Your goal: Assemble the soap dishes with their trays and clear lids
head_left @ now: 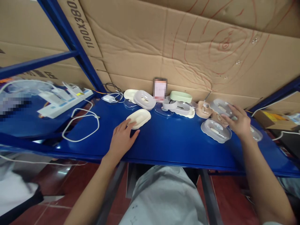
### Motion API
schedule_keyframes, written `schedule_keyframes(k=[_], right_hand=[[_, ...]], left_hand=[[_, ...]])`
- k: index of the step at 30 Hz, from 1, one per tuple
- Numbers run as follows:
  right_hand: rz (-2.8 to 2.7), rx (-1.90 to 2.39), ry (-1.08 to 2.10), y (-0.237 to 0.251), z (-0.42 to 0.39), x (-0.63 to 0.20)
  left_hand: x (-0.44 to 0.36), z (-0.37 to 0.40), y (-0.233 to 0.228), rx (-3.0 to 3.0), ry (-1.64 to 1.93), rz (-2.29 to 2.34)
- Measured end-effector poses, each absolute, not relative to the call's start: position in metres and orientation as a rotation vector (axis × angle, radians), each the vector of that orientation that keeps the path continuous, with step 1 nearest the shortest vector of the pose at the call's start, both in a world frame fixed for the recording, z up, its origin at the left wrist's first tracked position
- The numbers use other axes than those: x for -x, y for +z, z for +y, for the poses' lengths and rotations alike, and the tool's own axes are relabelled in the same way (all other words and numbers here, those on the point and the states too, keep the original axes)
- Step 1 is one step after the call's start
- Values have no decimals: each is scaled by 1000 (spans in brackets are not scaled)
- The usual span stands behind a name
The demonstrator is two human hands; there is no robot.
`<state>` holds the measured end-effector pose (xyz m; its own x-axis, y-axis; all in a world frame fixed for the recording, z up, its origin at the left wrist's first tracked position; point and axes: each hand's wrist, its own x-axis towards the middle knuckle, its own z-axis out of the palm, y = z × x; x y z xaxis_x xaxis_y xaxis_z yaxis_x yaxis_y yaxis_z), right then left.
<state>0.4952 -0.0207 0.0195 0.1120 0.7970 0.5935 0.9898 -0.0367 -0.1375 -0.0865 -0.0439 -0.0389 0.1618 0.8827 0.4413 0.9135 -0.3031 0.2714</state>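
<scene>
My right hand point(237, 122) covers part of a clear plastic oval case point(255, 133), so its contents stay unreadable. The small upright card point(160, 89) against the cardboard is blurred out, as is a patch on the blue side shelf point(11, 104). My forearms run off the bottom edge.
</scene>
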Motion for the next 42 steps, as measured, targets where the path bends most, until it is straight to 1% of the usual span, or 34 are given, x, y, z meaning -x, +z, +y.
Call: schedule_keyframes(k=[3, 6, 8, 12, 15, 19, 24, 27, 31, 33, 36, 42], right_hand=[[-1879, 1855, -372, 27, -1, -503], [-1881, 1862, -377, 35, 2, -502], [-1894, 1801, -402, 39, -4, -488], [-2171, 1453, -278, 37, -19, -414], [-2357, 1335, -190, 26, -17, -344], [-2387, 1485, -337, 11, 7, -283], [-2342, 1593, -361, 16, 26, -281], [-2327, 1558, -303, 30, 12, -292], [-2346, 1333, -72, 38, -34, -281], [-2378, 1231, -20, 32, -58, -266], [-2409, 1107, -25, 16, -83, -242], [-2476, 889, 0, -4, -93, -218]], left_hand=[[91, -45, -42, 2462, -907, -1739], [85, -55, -40, 2589, -1039, -1619], [76, -62, -38, 2729, -1055, -1516], [53, -70, -36, 2983, -954, -1286], [43, -73, -37, 3017, -911, -1227], [45, -75, -37, 3002, -923, -1256], [49, -76, -38, 3006, -959, -1256], [49, -77, -37, 3045, -1047, -1250], [50, -80, -32, 3085, -1108, -1395], [50, -81, -31, 3093, -1107, -1486], [50, -81, -32, 3097, -1104, -1540], [52, -79, -39, 3104, -1079, -1358]])
